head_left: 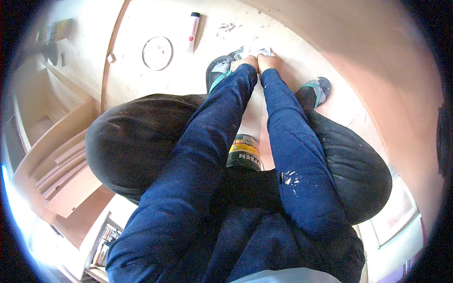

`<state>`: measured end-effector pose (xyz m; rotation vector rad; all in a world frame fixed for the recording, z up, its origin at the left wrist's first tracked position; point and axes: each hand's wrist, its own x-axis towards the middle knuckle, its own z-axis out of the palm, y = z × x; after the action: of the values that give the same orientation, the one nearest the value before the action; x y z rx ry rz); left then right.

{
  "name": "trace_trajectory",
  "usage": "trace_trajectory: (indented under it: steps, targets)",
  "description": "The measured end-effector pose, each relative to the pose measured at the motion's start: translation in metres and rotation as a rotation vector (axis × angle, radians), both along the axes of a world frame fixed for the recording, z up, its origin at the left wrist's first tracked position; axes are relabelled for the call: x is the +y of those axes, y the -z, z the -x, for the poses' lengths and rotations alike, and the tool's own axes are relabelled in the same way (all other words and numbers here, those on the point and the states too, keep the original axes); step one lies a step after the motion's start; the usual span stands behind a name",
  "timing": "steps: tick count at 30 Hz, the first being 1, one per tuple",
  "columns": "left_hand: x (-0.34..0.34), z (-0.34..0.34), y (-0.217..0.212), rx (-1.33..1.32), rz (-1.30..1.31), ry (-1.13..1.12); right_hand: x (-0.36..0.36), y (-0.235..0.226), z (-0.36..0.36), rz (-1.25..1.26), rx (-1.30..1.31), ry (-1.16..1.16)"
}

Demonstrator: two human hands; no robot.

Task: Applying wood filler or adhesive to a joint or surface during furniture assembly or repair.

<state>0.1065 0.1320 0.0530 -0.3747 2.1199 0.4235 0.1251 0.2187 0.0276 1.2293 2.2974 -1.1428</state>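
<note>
My two hands are side by side between my feet, low over the pale floor surface. My left hand [246, 62] is closed, knuckles outward, beside the left sandal [218, 71]. Almost touching it, my right hand [269, 62] is closed too. At their far side shows a small greyish-white piece [261, 51], thin and partly covered by the fingers; its kind is too blurred to tell. A dark can with a yellow label band [244, 153] stands between my legs, under my forearms.
Ahead on the left lie a white tube with a black cap [193, 32] and a round, pale lid-like disc [157, 53]. Small scraps [226, 29] are scattered farther ahead. A curved wall [377, 70] rises on the right, and wooden shelving [61, 165] stands at left.
</note>
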Motion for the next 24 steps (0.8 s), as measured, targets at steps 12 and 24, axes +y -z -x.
trace_trajectory:
  steps: [12,24]
  targets:
    - [-0.009,0.014,0.019,0.066,-0.013,0.326,-0.003,0.024,0.009,0.010,0.008,0.010]
    - [-0.027,0.026,0.038,0.128,-0.049,0.181,-0.022,0.023,0.017,-0.142,0.147,0.064]
